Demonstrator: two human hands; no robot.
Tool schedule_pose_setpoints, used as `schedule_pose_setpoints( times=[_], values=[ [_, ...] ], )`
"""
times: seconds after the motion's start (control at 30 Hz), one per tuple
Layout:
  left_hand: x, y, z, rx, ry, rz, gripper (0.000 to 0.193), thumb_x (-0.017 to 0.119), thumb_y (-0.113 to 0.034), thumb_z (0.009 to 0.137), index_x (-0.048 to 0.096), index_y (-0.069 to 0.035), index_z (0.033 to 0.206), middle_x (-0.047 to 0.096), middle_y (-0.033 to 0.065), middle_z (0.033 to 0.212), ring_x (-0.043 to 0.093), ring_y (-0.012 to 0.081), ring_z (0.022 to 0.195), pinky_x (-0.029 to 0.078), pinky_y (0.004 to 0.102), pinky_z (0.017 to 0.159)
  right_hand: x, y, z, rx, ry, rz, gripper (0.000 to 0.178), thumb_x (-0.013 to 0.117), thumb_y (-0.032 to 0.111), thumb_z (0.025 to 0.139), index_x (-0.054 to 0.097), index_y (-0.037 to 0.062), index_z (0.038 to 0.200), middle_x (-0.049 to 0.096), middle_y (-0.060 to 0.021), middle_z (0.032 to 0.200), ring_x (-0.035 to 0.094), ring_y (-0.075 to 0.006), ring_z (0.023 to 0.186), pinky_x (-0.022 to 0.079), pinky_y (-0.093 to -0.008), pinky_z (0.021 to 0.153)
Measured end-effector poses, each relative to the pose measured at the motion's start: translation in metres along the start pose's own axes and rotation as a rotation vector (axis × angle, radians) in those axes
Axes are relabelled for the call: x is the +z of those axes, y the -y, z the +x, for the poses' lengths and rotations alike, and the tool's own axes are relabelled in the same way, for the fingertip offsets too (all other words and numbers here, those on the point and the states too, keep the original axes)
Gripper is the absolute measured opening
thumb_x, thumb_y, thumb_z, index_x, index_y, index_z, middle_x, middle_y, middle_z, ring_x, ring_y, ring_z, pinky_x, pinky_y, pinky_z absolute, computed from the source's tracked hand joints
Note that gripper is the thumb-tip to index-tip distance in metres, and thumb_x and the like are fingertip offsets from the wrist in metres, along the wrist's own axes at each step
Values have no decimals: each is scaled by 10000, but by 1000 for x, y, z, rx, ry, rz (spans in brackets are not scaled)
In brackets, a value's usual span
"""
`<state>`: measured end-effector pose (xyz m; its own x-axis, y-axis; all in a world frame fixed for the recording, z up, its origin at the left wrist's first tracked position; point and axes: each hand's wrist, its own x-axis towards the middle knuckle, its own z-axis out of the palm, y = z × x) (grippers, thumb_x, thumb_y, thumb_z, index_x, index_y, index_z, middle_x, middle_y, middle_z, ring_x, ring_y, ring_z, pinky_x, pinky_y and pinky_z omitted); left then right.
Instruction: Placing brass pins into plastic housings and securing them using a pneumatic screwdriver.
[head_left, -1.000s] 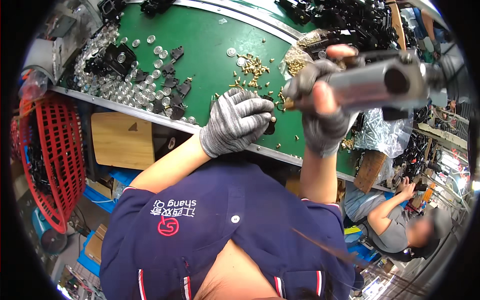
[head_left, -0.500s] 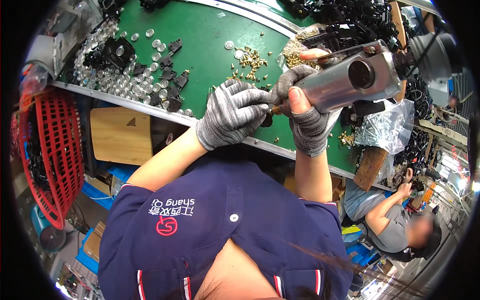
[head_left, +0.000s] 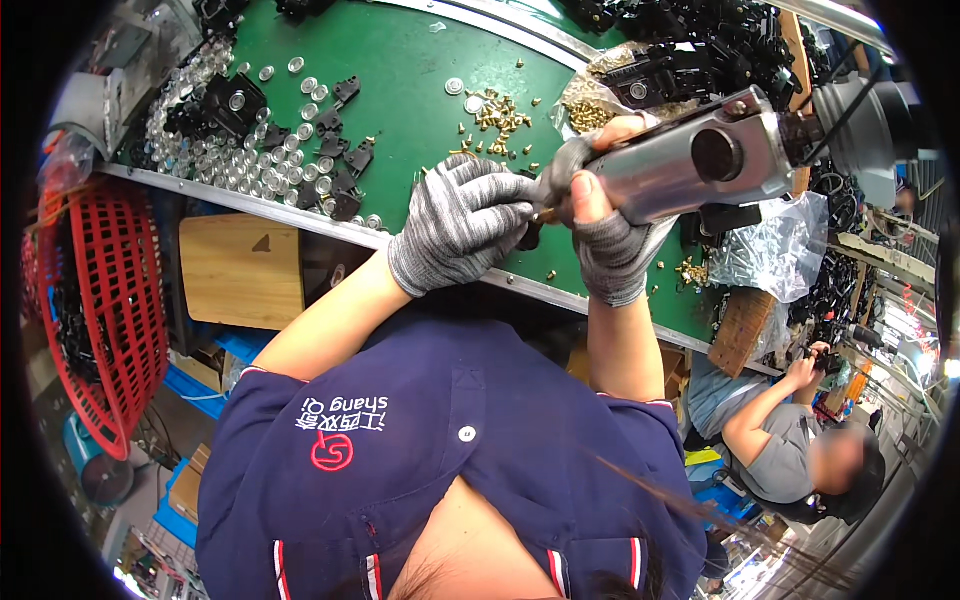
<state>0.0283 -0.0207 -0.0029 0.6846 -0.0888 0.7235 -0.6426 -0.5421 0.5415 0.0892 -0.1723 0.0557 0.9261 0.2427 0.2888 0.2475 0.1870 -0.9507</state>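
Note:
My right hand [head_left: 612,235], in a grey knit glove with bare thumb and fingertip showing, is wrapped round a silver power screwdriver [head_left: 690,160]. The tool lies almost level, its bit end pointing left toward my other hand. My left hand [head_left: 462,222], gloved in grey, is closed with its fingers pressed together at that bit end. A bit of brass colour [head_left: 545,214] shows between the hands. Below the left fingertips a dark part [head_left: 530,238] peeks out; most of what the left hand holds is hidden. Just beyond lie loose brass screws [head_left: 500,115] on the green tabletop [head_left: 410,85].
Clear round caps [head_left: 270,175] and black plastic parts [head_left: 345,155] spread over the table's left. A bag of brass screws [head_left: 585,110] and heaped black parts [head_left: 690,50] sit far right. A red basket [head_left: 120,300] stands left. A co-worker [head_left: 780,450] works at right.
Both hands and the screwdriver have shifted very slightly left, still meeting at the bit end. The co-worker's hands at the right have moved a little.

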Motion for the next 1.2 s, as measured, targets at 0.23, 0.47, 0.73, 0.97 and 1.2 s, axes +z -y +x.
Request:
schedule_pose_setpoints(
  times=[0.23,0.47,0.73,0.97,1.2],
  values=[
    [0,0,-3,3,43,21,204,765,-71,717,690,-93,906,712,72,1016,668,282,801,520,393,698,-3,21,6,285,192,275,596,784,97,775,493,18,1289,600,-101,1112,562,-147,1015,483,-306,887],
    [-21,-15,9,-448,-31,-353,174,707,-31,813,695,-31,987,693,125,1085,669,312,951,535,411,841,-27,7,-6,92,424,-561,750,881,293,732,532,28,1341,620,-122,1228,584,-226,1147,468,-349,1003],
    [-102,-2,-1,-479,146,260,292,710,-49,796,702,-61,1088,663,148,1157,623,325,1085,489,411,988,-38,5,9,88,293,-781,480,757,139,736,626,48,1189,605,-131,1154,621,-248,1002,518,-385,879],
    [-114,-9,-9,-622,482,647,397,749,-13,720,692,-70,1109,646,132,1171,635,326,1067,524,407,912,-189,40,222,-403,-526,-1331,343,803,168,751,678,54,1049,625,-109,991,621,-239,904,507,-363,835],
    [-105,20,-10,-642,436,491,346,749,-3,725,681,-43,1062,656,137,1125,666,292,987,549,402,832,-176,21,228,-396,-432,-1044,253,707,122,812,677,49,1053,650,-72,785,622,-198,685,537,-344,671]
  ],
)
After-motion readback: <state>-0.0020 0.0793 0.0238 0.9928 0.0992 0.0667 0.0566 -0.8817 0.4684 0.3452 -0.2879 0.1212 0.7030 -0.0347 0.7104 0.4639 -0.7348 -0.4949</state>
